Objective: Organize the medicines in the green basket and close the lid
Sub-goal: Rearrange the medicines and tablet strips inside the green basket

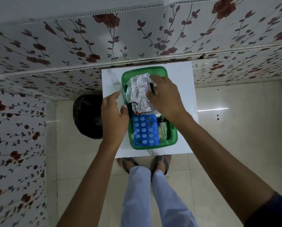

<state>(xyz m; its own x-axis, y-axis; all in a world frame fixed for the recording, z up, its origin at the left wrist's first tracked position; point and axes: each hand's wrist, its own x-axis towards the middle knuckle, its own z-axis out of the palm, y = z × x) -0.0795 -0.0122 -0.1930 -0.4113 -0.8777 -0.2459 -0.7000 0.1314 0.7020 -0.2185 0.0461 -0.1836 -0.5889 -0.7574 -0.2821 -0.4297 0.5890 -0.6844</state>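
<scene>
2 hands work at a green basket (pixel 172 135) of medicines on a white table (pixel 183 89).

The right hand (pixel 165 94) grips silver foil strips (pixel 137 90) inside the basket; just nearer than it lies a blue blister pack (pixel 145 131). The left hand (pixel 115 117) rests at the basket's left rim, fingers loosely curled, holding nothing visible.

Basket (pixel 172 135): you've got translucent green plastic, smooth.
Blister strips (pixel 139 89): crinkled silver foil, shiny.
Blue pill sheet (pixel 145 131): glossy plastic, look.
Tabletop (pixel 183 76): white, smooth, faintly veined.
Floor (pixel 235 136): your tiles gleam.
Bag (pixel 87 115): black, glossy plastic.
</scene>
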